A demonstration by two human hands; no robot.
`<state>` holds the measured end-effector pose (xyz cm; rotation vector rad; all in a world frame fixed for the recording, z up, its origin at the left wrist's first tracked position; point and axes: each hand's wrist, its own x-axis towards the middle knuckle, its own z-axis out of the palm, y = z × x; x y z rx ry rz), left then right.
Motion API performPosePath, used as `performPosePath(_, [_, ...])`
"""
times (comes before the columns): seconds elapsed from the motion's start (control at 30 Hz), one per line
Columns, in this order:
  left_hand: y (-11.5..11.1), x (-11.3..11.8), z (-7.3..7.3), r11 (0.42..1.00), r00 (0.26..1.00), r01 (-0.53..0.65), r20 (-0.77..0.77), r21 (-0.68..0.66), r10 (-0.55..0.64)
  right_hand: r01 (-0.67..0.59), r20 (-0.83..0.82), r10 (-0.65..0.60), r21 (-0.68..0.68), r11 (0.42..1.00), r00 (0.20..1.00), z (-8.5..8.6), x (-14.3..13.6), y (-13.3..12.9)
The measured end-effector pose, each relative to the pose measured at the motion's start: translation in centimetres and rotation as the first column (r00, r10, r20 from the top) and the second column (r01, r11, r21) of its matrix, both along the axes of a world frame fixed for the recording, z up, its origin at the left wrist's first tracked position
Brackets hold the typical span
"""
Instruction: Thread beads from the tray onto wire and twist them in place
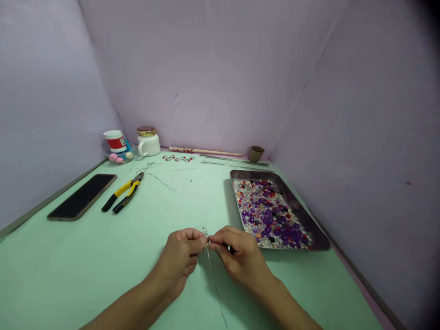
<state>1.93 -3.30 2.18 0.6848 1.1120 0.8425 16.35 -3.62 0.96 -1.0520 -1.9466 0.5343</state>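
Note:
My left hand [184,254] pinches a thin wire [213,277] strung with a few small clear beads [205,230], close to the front middle of the table. From the other side my right hand [237,250] closes thumb and forefinger at the same spot, just under the beads. The wire's loose ends hang down toward the table's near edge. What exactly lies between the right fingertips is too small to make out. A metal tray [318,236] of mixed purple, red, black and clear beads stands just beyond my right hand.
Yellow-and-black pliers [123,193] and a phone [82,197] lie at left. Behind are wire scraps [151,172], a white lidded mug [149,144], a red-and-white tub [116,142], beaded pieces [178,158], a wooden stick [216,151], straight wires [233,162] and a brown cup [255,154].

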Motion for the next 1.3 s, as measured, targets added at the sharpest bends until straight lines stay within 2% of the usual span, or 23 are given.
performPosePath(0.17, [-0.1,0.1,-0.1,1.0,0.997,0.003,0.072,-0.007,-0.002,0.065,-0.012,-0.064,0.122,0.99,0.998,-0.4,-0.3,-0.5])
performPosePath(0.3, [-0.3,0.5,0.3,0.999,0.998,-0.019,0.063,0.051,0.015,0.095,0.016,-0.101,0.214,0.972,0.995,-0.8,-0.5,-0.7])
performPosePath(0.5, [-0.5,0.6,0.3,0.986,0.998,0.012,-0.068,0.169,0.0,0.119,-0.012,-0.12,0.244,0.963,0.993,-0.7,-0.6,-0.8])
performPosePath(0.6, [-0.6,0.6,-0.2,0.978,0.998,-0.001,-0.056,0.208,0.013,0.134,-0.068,-0.121,0.245,0.96,0.99,-0.5,-0.8,-1.0])
performPosePath(0.7, [-0.8,0.6,-0.4,0.972,0.999,-0.043,-0.016,0.231,0.048,0.209,-0.154,-0.185,0.163,0.964,0.971,-0.4,-1.1,-1.3])
performPosePath(0.8, [-0.9,0.7,-0.3,0.973,0.996,-0.091,0.005,0.214,0.092,0.258,-0.203,-0.231,0.118,0.959,0.951,-0.4,-1.4,-1.5])
performPosePath(0.97, [-0.8,1.0,0.2,0.976,0.987,-0.15,0.084,0.16,0.138,0.196,-0.194,-0.144,0.286,0.938,0.97,-0.8,-1.7,-1.5])
performPosePath(1.1, [-0.7,1.0,0.3,0.974,0.976,-0.177,0.149,0.138,0.156,0.187,-0.132,-0.149,0.36,0.914,0.98,-1.0,-1.8,-1.5])
performPosePath(1.3, [-0.5,1.0,-0.1,0.977,0.972,-0.176,0.18,0.121,0.153,0.18,-0.116,-0.151,0.307,0.934,0.982,-1.0,-1.8,-1.9])
